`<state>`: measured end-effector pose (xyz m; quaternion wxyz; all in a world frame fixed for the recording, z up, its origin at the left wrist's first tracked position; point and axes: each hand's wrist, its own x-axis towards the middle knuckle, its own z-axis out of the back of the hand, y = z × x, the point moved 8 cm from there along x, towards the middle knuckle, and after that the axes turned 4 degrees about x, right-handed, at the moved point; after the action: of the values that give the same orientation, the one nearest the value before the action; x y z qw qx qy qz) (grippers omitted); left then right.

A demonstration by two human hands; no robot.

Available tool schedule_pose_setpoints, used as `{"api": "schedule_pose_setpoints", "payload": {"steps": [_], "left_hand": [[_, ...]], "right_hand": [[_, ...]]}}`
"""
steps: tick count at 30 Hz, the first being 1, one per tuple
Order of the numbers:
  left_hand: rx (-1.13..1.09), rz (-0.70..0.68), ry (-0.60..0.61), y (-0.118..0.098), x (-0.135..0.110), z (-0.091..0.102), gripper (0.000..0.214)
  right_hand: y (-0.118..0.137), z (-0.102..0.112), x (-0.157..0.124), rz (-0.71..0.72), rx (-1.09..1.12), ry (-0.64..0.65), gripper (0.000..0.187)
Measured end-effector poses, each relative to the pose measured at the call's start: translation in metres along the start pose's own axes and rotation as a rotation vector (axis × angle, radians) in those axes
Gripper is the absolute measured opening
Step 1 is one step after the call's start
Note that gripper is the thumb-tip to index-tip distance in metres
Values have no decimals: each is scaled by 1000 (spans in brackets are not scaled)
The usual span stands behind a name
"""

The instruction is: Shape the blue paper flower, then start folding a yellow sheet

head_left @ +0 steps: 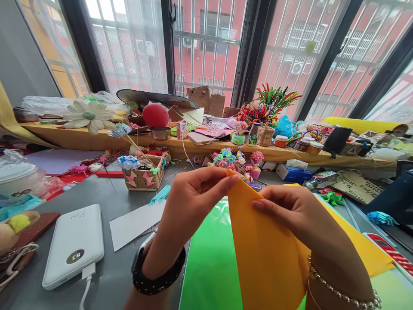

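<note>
An orange-yellow sheet of paper is held up in front of me, folded over along its upper right edge. Its top corner is pinched between the thumb and fingers of my left hand. My right hand grips the slanting edge a little lower, thumb on the near face and fingers behind. Beneath the paper lies a shiny green sheet on the grey table. More yellow paper lies to the right, partly behind my right wrist.
On the left lie a white power bank with a cable and a white paper strip. A cardboard box with paper flowers stands behind. A crowded shelf runs below the window. Tissues sit back right.
</note>
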<state>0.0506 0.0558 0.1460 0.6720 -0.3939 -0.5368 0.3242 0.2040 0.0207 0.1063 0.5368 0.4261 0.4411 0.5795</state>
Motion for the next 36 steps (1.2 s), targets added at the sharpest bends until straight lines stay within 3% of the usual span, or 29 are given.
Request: {"api": "schedule_pose_setpoints", "payload": {"steps": [6, 12, 24, 30, 36], "left_hand": [[-135, 24, 96, 0, 1, -7, 6], [-161, 46, -6, 5, 1, -1, 6], [-361, 75, 69, 11, 2, -9, 7], [-443, 106, 239, 10, 1, -20, 11], [-531, 96, 300, 9, 3, -21, 13]], "right_hand": [[1, -4, -1, 1, 3, 42, 28], [7, -15, 2, 27, -26, 63, 27], [2, -14, 2, 32, -82, 63, 29], [1, -14, 2, 16, -91, 69, 31], [3, -16, 1, 17, -114, 71, 33]]}}
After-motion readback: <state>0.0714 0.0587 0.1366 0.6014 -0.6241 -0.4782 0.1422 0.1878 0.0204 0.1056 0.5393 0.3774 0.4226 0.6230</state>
